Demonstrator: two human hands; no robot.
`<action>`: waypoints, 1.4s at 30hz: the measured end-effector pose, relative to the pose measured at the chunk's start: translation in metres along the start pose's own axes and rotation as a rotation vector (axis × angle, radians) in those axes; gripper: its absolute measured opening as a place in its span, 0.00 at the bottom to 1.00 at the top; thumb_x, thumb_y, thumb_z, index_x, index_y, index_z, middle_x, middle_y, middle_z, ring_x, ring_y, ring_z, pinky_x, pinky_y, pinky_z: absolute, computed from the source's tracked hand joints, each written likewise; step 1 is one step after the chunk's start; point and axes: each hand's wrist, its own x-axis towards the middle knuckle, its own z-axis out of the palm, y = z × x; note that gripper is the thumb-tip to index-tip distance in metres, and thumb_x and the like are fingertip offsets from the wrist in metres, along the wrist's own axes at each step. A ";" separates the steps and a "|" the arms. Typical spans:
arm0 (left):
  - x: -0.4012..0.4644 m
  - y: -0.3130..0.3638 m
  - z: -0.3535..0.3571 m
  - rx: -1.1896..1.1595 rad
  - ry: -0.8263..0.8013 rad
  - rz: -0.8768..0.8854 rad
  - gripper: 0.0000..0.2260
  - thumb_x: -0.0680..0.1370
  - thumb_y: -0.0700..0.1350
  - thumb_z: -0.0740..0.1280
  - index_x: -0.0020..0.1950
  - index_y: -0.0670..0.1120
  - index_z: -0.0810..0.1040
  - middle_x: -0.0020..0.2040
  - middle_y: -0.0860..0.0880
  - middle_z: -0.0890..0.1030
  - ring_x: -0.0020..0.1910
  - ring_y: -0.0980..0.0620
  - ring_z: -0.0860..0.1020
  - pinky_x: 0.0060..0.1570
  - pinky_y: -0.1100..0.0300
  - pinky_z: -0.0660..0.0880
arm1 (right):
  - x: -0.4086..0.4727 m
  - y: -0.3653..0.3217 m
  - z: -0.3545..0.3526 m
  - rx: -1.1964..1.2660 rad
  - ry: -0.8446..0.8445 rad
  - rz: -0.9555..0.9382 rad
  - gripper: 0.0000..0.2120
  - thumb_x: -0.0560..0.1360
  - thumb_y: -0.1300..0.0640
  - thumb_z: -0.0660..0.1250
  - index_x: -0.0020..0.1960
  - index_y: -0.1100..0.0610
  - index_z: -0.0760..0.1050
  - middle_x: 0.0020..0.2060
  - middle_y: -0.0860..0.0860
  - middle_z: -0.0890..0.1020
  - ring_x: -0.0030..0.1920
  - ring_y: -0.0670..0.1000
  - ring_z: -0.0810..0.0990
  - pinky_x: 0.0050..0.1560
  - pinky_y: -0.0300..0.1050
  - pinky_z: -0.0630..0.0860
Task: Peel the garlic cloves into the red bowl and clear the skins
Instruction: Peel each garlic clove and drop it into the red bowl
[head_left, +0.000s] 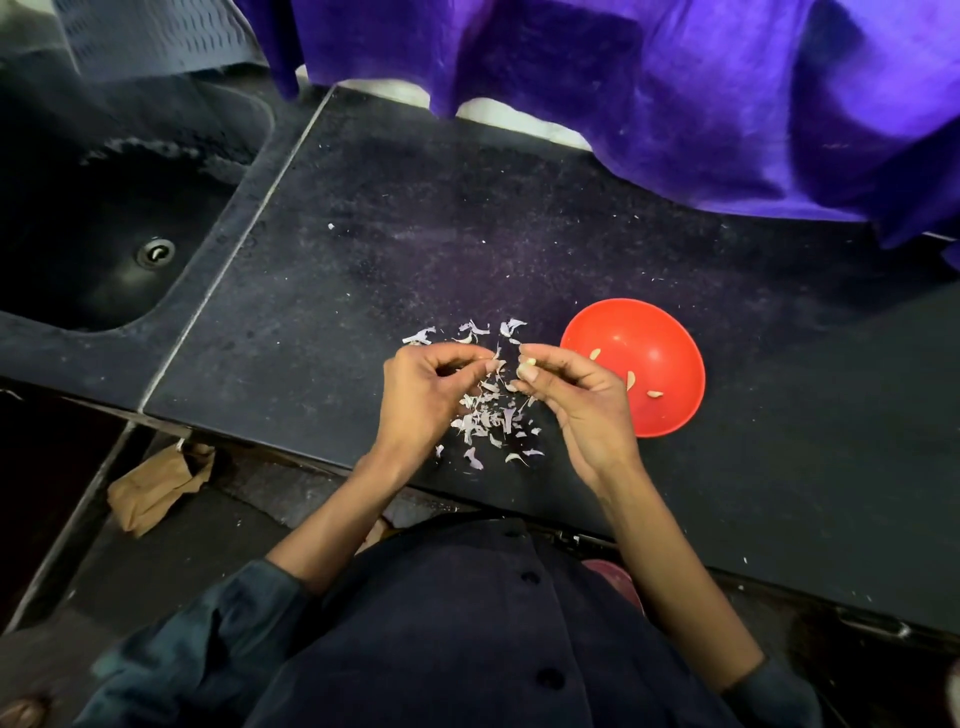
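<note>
Two hands work just above the dark surface (519, 218), and I read both as grasping. My right hand (576, 400) pinches a pale garlic clove (527, 364) between thumb and fingertips. My left hand (431, 389) has its fingers curled, with thumb and forefinger nipped together on a strip of skin (496, 364) just beside the clove. The two hands sit close, fingertips nearly meeting.

Below and between the hands lies a scatter of garlic skins (488, 415), pale purple-white, spread on the surface from beyond the fingertips back toward the near edge. The red bowl (660, 332) stands on the surface just beside my right hand, on its outer side; the hand overlaps its near rim in the head view. Several peeled cloves (629, 382) lie inside it.

A dark sink (78, 218) with a round drain (156, 253) is set to the left. Purple cloth (675, 93) hangs along the far edge. A crumpled brown paper bag (156, 486) lies on the floor at lower left.
</note>
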 end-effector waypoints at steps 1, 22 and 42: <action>0.001 0.000 0.000 0.022 0.010 0.009 0.03 0.70 0.47 0.76 0.42 0.50 0.85 0.34 0.54 0.84 0.31 0.54 0.79 0.33 0.51 0.79 | 0.000 0.000 0.000 -0.001 -0.005 -0.002 0.11 0.72 0.71 0.68 0.53 0.62 0.80 0.42 0.50 0.84 0.45 0.48 0.81 0.48 0.40 0.79; 0.014 0.014 -0.008 -0.228 -0.360 0.011 0.05 0.72 0.39 0.73 0.45 0.38 0.80 0.40 0.48 0.82 0.36 0.52 0.80 0.32 0.61 0.79 | -0.001 -0.012 -0.001 -0.063 -0.121 0.102 0.21 0.68 0.65 0.72 0.60 0.60 0.75 0.41 0.57 0.85 0.40 0.52 0.84 0.45 0.43 0.81; 0.020 0.015 -0.010 -0.009 -0.417 0.181 0.05 0.77 0.37 0.68 0.43 0.45 0.77 0.41 0.57 0.75 0.37 0.54 0.77 0.32 0.57 0.80 | 0.005 -0.016 0.002 -0.063 -0.134 0.143 0.21 0.66 0.63 0.74 0.58 0.61 0.77 0.42 0.58 0.85 0.40 0.54 0.84 0.46 0.45 0.81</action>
